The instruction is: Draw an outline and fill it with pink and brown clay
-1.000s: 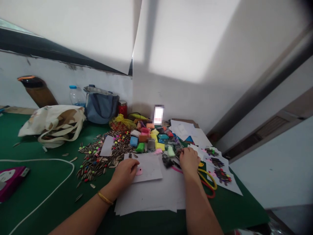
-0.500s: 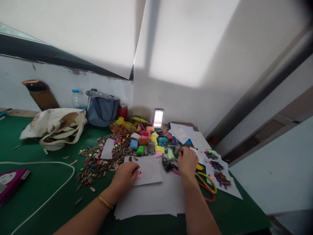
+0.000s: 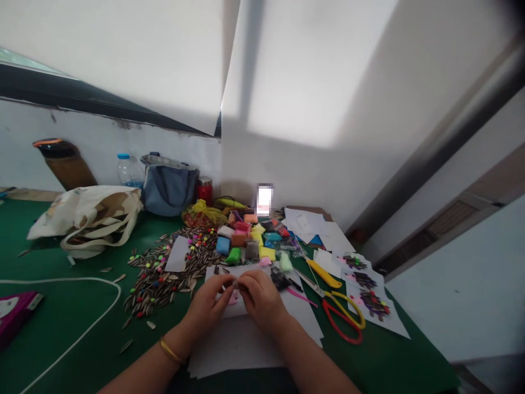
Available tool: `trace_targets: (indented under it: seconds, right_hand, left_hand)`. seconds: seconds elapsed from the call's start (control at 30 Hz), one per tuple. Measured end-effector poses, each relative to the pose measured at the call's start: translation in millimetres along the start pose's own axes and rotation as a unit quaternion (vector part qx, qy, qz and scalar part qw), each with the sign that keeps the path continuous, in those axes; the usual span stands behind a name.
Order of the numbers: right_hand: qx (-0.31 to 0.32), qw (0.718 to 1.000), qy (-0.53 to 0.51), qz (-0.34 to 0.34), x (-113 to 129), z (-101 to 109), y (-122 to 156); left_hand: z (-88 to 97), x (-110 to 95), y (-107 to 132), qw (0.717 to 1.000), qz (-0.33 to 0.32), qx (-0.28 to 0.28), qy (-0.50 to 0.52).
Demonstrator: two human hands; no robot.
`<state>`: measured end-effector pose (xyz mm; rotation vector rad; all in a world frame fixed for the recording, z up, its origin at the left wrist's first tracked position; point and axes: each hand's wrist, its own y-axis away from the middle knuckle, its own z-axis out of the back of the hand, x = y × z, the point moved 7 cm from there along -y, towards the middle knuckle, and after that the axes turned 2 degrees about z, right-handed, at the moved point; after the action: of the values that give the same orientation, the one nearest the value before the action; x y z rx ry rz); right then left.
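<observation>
My left hand [image 3: 209, 303] and my right hand [image 3: 259, 298] meet over a white sheet of paper [image 3: 246, 284] on the green table [image 3: 82, 328]. Their fingertips pinch together at a small thing that I cannot make out, just above a pink clay blob [image 3: 233, 298] on the sheet. A gold bangle [image 3: 170, 350] sits on my left wrist. Behind the hands lie several coloured clay packets [image 3: 246, 241]. A pile of sunflower seeds with coloured beads [image 3: 164, 268] spreads to the left.
Red-and-yellow scissors [image 3: 334, 309] lie to the right, beside finished seed pictures on paper [image 3: 367, 290]. A canvas tote [image 3: 86, 216], blue bag [image 3: 170, 186], bottle [image 3: 127, 169] and red jar [image 3: 204, 190] stand along the back wall. A white cable [image 3: 82, 290] loops at the left.
My right hand has left the clay packets near the scissors and come left to meet my left hand over the sheet. The scissors now lie uncovered.
</observation>
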<state>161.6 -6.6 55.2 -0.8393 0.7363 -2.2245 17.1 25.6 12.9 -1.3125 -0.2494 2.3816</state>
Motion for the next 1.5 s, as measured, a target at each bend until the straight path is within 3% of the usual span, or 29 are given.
trace_targets:
  seconds: [0.17,0.33,0.6,0.87,1.23,1.5]
  right_hand:
    - [0.012,1.000,-0.028,-0.004,-1,2,0]
    - [0.018,0.999,-0.045,-0.014,-2,0,2]
    - [0.014,0.999,-0.048,-0.003,3,4,0]
    - [0.019,0.997,-0.072,-0.005,1,2,1]
    - [0.028,0.996,-0.077,-0.027,-7,1,5]
    - [0.044,0.992,-0.118,-0.033,-2,-1,4]
  left_hand:
    - [-2.7,0,-1,0.998,0.026,0.012,0.062]
    - [1.1,-1,0,0.999,0.016,-0.012,0.042]
    - [14.0,-30,3,0.989,-0.131,-0.049,-0.043]
    - [20.2,-42,4,0.963,-0.230,-0.093,-0.107]
    - [13.6,-46,7,0.962,-0.256,-0.057,-0.083]
    - [20.0,-48,4,0.962,-0.242,-0.074,-0.101]
